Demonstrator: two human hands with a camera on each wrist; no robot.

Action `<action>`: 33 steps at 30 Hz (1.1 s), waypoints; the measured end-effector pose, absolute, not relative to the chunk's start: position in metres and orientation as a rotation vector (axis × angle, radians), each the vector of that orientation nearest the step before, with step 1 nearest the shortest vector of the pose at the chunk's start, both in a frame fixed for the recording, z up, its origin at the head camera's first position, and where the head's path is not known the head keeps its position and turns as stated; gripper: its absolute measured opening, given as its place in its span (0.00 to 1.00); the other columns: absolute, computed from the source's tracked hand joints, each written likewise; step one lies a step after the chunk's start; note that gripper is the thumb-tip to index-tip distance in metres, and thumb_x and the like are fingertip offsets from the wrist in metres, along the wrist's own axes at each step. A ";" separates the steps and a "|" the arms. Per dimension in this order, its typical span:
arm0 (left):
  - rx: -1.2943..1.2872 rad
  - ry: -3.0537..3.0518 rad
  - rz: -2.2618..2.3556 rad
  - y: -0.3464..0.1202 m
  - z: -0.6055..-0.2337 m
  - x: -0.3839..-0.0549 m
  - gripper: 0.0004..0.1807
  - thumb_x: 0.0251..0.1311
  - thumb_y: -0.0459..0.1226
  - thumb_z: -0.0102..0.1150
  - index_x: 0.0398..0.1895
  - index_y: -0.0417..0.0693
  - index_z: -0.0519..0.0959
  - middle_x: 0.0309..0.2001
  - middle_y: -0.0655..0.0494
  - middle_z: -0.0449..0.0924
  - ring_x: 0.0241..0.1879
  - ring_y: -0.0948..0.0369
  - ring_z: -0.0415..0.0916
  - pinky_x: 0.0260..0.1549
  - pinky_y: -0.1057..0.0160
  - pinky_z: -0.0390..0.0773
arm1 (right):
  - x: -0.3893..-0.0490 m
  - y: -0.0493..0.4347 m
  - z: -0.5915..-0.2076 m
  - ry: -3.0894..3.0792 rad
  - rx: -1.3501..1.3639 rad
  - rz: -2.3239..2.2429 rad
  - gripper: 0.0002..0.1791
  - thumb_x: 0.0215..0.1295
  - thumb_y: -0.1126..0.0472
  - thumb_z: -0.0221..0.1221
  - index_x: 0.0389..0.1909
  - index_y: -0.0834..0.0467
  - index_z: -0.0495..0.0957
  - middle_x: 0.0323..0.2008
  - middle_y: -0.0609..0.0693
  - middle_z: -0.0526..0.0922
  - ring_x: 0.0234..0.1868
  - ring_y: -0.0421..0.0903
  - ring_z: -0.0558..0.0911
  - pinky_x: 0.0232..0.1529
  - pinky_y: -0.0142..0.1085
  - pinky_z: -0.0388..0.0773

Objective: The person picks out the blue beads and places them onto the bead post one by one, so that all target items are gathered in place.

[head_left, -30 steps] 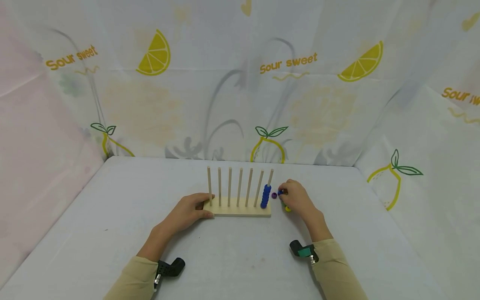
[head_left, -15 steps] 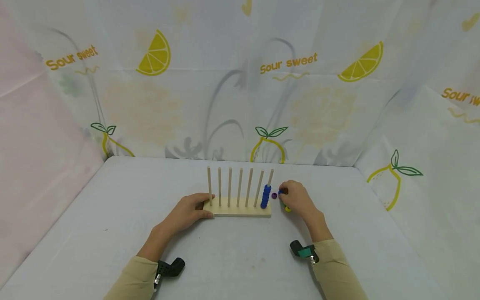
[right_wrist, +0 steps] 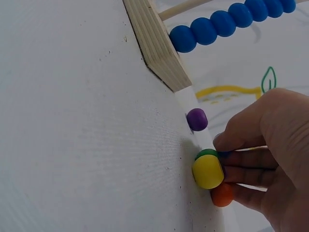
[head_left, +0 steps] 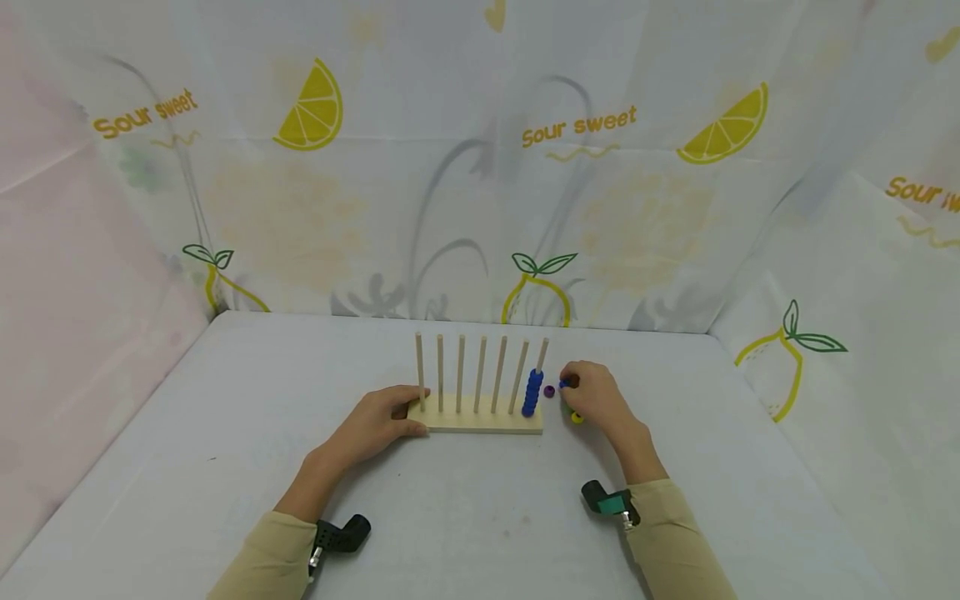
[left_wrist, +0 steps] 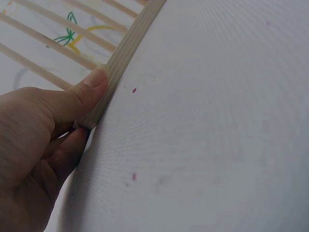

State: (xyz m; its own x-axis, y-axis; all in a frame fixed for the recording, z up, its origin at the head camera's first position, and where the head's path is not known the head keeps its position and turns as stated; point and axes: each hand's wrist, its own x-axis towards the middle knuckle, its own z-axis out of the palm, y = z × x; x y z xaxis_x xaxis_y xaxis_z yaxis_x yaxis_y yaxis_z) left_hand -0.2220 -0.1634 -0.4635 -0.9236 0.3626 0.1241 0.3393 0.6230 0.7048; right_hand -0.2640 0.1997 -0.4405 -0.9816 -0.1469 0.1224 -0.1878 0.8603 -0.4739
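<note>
A pale wooden peg stand (head_left: 476, 425) with several upright rods sits mid-table. Blue beads (head_left: 532, 393) are stacked on its rightmost rod; the other rods are bare. My left hand (head_left: 375, 423) grips the stand's left end, thumb along the front edge. To the right of the stand, my right hand (head_left: 596, 396) pinches a blue bead (head_left: 564, 384), mostly hidden by the fingers in the right wrist view. Around that hand lie a purple bead (right_wrist: 197, 119), a yellow bead (right_wrist: 207, 172), a partly covered green bead (right_wrist: 206, 152) and an orange bead (right_wrist: 222, 195).
A white cloth covers the table (head_left: 465, 517). Printed fabric (head_left: 450, 167) with lemon drawings hangs upright behind it and along the sides. Each wrist carries a black camera mount (head_left: 343, 534).
</note>
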 end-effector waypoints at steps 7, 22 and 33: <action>0.601 2.803 1.205 -0.163 -0.464 -0.222 0.33 0.54 0.47 0.72 0.64 0.51 0.77 0.64 0.50 0.77 0.68 0.49 0.71 0.66 0.46 0.70 | -0.263 0.201 -0.436 -2.949 0.237 0.840 0.11 0.59 0.67 0.61 0.43 0.63 0.83 0.39 0.57 0.84 0.40 0.50 0.79 0.44 0.45 0.81; 0.599 2.799 1.214 -0.163 -0.463 -0.222 0.32 0.54 0.46 0.72 0.64 0.51 0.77 0.64 0.50 0.78 0.68 0.48 0.71 0.66 0.45 0.70 | -0.262 0.202 -0.437 -2.868 0.314 0.925 0.10 0.61 0.66 0.62 0.43 0.63 0.83 0.40 0.57 0.85 0.40 0.50 0.80 0.46 0.45 0.81; 0.598 2.798 1.221 -0.163 -0.463 -0.222 0.32 0.54 0.46 0.72 0.64 0.51 0.77 0.64 0.50 0.77 0.68 0.48 0.70 0.66 0.45 0.70 | -0.262 0.201 -0.436 -2.841 0.313 0.976 0.09 0.62 0.65 0.63 0.42 0.62 0.84 0.40 0.56 0.86 0.40 0.50 0.81 0.45 0.45 0.81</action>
